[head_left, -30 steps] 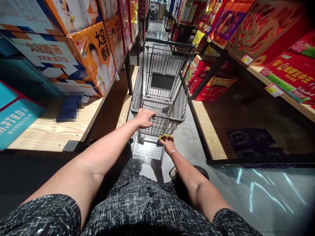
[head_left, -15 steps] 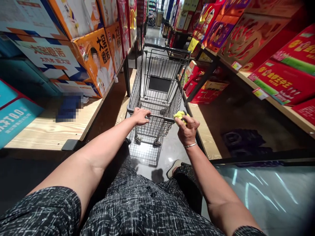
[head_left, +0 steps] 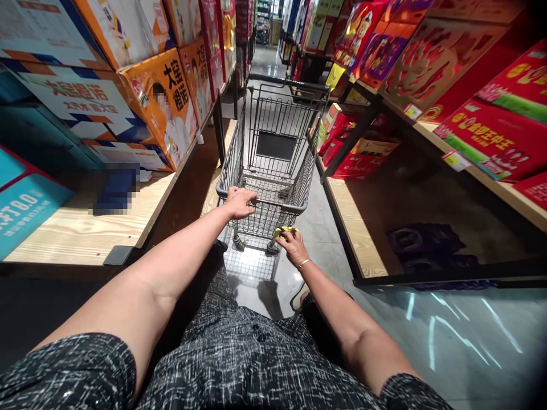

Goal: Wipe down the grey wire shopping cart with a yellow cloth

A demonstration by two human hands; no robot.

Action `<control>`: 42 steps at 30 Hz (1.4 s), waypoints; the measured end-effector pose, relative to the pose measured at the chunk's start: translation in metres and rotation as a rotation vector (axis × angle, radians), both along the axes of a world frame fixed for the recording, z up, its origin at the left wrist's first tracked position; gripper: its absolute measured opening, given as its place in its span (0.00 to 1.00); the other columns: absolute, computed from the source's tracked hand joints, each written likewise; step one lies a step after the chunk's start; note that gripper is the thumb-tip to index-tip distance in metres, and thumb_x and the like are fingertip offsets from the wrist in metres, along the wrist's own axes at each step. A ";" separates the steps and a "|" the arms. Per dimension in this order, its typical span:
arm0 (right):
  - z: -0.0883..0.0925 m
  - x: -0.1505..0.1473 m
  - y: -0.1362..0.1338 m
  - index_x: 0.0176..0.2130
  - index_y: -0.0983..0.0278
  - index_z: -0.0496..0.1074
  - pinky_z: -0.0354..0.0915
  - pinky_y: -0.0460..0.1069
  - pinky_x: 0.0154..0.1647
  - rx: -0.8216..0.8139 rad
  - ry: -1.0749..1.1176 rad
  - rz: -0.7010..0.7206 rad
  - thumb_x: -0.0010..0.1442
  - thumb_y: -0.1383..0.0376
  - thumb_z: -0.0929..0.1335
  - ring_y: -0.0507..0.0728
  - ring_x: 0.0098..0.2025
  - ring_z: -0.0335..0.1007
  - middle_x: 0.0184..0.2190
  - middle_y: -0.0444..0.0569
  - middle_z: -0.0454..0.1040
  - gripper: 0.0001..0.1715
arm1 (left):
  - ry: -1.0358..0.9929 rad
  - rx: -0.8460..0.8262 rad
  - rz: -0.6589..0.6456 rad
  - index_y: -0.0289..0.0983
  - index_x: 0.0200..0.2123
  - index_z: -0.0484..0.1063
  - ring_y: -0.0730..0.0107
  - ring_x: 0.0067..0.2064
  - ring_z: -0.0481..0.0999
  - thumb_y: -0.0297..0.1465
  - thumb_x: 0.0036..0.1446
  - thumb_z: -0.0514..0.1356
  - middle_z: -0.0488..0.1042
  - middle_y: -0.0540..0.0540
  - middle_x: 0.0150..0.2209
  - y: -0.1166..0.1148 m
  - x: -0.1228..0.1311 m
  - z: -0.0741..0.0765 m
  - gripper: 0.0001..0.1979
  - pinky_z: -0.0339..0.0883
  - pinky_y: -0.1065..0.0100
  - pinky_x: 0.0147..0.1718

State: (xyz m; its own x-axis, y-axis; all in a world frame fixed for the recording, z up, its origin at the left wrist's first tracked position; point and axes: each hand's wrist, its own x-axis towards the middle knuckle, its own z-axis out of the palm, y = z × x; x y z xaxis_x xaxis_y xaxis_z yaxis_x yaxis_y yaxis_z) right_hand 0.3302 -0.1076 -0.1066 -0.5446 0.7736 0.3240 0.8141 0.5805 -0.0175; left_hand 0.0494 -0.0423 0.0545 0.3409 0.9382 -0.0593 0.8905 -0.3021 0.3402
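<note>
A grey wire shopping cart [head_left: 280,147] stands in front of me, its near end towards my body. My left hand [head_left: 240,203] lies over the bumper rim at that end, fingers curled round it. Lower down, my right hand [head_left: 292,246] holds a crumpled yellow cloth [head_left: 286,232] with dark patches, against or close to the lower wire front of the cart. The fingers hide part of the cloth, and contact with the wires cannot be made out. Inside the basket only bare wire mesh shows.
Wooden shelves line both sides. Orange drink cartons [head_left: 158,108] stack on the left shelf [head_left: 141,205]; red gift boxes [head_left: 482,136] fill the right one [head_left: 354,228]. A dark shelf upright [head_left: 354,134] stands close to the cart's right side. Glossy floor [head_left: 267,60] runs on beyond.
My right hand has moved down and to the left with the cloth, from beside the rim's right corner to the lower front of the cart. The left hand stays on the rim.
</note>
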 end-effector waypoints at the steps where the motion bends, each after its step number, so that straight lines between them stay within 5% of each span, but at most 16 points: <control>1: 0.007 0.006 0.003 0.48 0.49 0.81 0.66 0.56 0.55 0.047 0.045 0.014 0.63 0.73 0.66 0.60 0.54 0.59 0.50 0.49 0.73 0.23 | -0.003 0.002 0.001 0.45 0.46 0.75 0.55 0.56 0.71 0.31 0.49 0.58 0.80 0.50 0.49 0.002 -0.003 0.000 0.19 0.50 0.51 0.60; 6: 0.068 0.021 0.030 0.47 0.49 0.80 0.63 0.61 0.63 0.337 0.309 -0.040 0.63 0.71 0.68 0.62 0.61 0.55 0.53 0.50 0.68 0.19 | 0.002 0.010 0.013 0.45 0.43 0.75 0.55 0.55 0.71 0.31 0.49 0.59 0.81 0.51 0.48 0.013 -0.017 -0.001 0.16 0.49 0.51 0.59; 9: 0.084 0.012 0.044 0.48 0.51 0.78 0.63 0.62 0.63 0.415 0.389 -0.102 0.63 0.71 0.69 0.63 0.61 0.55 0.54 0.51 0.64 0.17 | 0.011 0.012 0.017 0.45 0.44 0.75 0.54 0.56 0.70 0.31 0.50 0.58 0.80 0.51 0.50 0.015 -0.021 -0.003 0.17 0.48 0.50 0.59; 11: 0.075 0.001 0.047 0.47 0.52 0.76 0.65 0.61 0.62 0.448 0.453 -0.086 0.63 0.71 0.68 0.62 0.60 0.56 0.53 0.51 0.62 0.16 | 0.006 0.016 0.019 0.45 0.45 0.75 0.54 0.56 0.70 0.30 0.50 0.59 0.80 0.51 0.50 0.015 -0.021 -0.004 0.17 0.48 0.51 0.58; 15: 0.025 -0.018 0.041 0.45 0.55 0.73 0.67 0.62 0.61 0.408 0.594 -0.117 0.59 0.74 0.66 0.61 0.58 0.57 0.51 0.51 0.59 0.18 | -0.012 0.023 0.017 0.44 0.43 0.75 0.55 0.54 0.71 0.30 0.49 0.59 0.80 0.50 0.47 0.015 -0.022 -0.004 0.15 0.48 0.51 0.58; 20: -0.031 -0.022 0.020 0.46 0.57 0.75 0.67 0.63 0.59 -0.053 0.575 -0.230 0.51 0.76 0.64 0.64 0.58 0.59 0.54 0.53 0.62 0.26 | -0.023 0.022 0.037 0.44 0.41 0.75 0.55 0.53 0.71 0.30 0.48 0.60 0.80 0.50 0.45 0.018 -0.023 -0.003 0.14 0.49 0.51 0.58; 25: -0.042 -0.009 0.015 0.46 0.57 0.77 0.70 0.57 0.57 -0.268 0.480 -0.230 0.44 0.79 0.63 0.62 0.54 0.63 0.53 0.52 0.67 0.33 | -0.010 0.017 0.045 0.44 0.42 0.75 0.54 0.54 0.70 0.31 0.49 0.60 0.80 0.50 0.46 0.019 -0.021 -0.004 0.15 0.49 0.51 0.59; 28: -0.015 0.008 0.025 0.45 0.57 0.77 0.70 0.58 0.55 -0.184 0.475 -0.234 0.44 0.79 0.62 0.61 0.52 0.64 0.52 0.51 0.68 0.33 | 0.009 0.011 0.044 0.44 0.43 0.75 0.54 0.55 0.70 0.33 0.50 0.60 0.79 0.48 0.47 0.019 -0.022 -0.003 0.15 0.49 0.51 0.60; 31: 0.035 0.022 0.037 0.51 0.58 0.74 0.66 0.64 0.60 0.041 0.581 -0.332 0.47 0.77 0.63 0.64 0.57 0.63 0.54 0.54 0.64 0.33 | 0.044 -0.021 0.023 0.43 0.45 0.75 0.52 0.57 0.69 0.36 0.53 0.60 0.78 0.46 0.50 0.018 -0.022 0.001 0.15 0.50 0.49 0.61; 34: 0.089 0.021 0.041 0.57 0.57 0.70 0.63 0.64 0.63 0.220 0.667 -0.254 0.51 0.76 0.64 0.65 0.62 0.60 0.56 0.56 0.61 0.35 | 0.100 0.006 0.030 0.42 0.50 0.75 0.47 0.62 0.65 0.39 0.56 0.60 0.75 0.42 0.56 0.012 -0.010 0.006 0.19 0.45 0.44 0.64; 38: 0.126 0.004 0.048 0.57 0.54 0.72 0.62 0.63 0.63 0.100 0.503 -0.019 0.51 0.78 0.64 0.64 0.61 0.60 0.59 0.53 0.63 0.37 | 0.072 0.108 -0.053 0.40 0.65 0.65 0.47 0.68 0.58 0.37 0.58 0.59 0.68 0.39 0.64 0.000 0.030 0.009 0.30 0.34 0.41 0.69; 42: 0.138 0.001 0.086 0.54 0.58 0.76 0.63 0.62 0.60 -0.071 0.338 -0.015 0.49 0.79 0.63 0.64 0.57 0.60 0.58 0.54 0.67 0.36 | -0.011 0.024 -0.164 0.38 0.69 0.59 0.50 0.66 0.62 0.40 0.59 0.60 0.67 0.39 0.64 -0.008 0.068 0.007 0.36 0.46 0.50 0.68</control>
State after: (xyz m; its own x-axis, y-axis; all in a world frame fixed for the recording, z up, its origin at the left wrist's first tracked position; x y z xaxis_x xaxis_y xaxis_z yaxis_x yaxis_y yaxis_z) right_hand 0.3312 -0.0215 0.0319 -0.4047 0.8077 0.4289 0.7637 0.5564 -0.3273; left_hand 0.1174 -0.0506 0.0611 0.4901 0.8710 -0.0334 0.8250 -0.4511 0.3405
